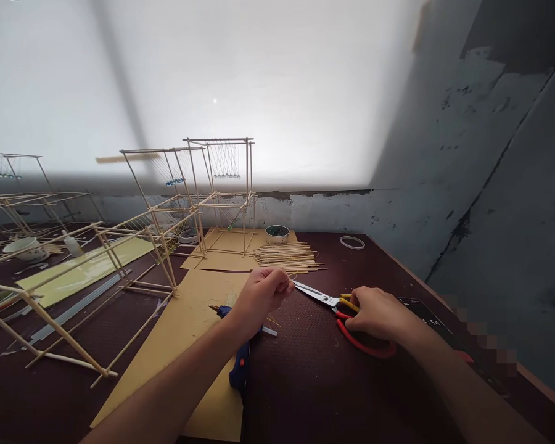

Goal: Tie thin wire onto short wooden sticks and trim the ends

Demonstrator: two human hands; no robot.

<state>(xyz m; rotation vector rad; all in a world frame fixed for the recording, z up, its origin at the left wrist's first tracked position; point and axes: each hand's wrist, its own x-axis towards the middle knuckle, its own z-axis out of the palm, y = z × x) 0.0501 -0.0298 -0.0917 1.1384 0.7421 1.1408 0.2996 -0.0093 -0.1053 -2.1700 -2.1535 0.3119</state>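
My right hand (374, 311) grips a pair of scissors (317, 293) by its red and yellow handles, the blades pointing left and lying close together. Right at the blade tips is my left hand (271, 285), its fingers pinched closed. A thin thread-like strand shows near those fingers, but whatever they hold is too small to make out. Under my left forearm lies a blue glue gun (241, 364), partly hidden, its nozzle to the left and a glue stick (269, 332) at its back. Beyond my left hand is a pile of thin wooden sticks (289, 256).
Stick frames with hanging glass marbles (226, 176) stand at left and centre back. A round tin (277, 233) of dark marbles sits behind the sticks. Yellowish boards (166, 345) cover part of the dark table. A phone (428, 317) lies beside my right wrist; a clear coil (352, 243) lies farther back.
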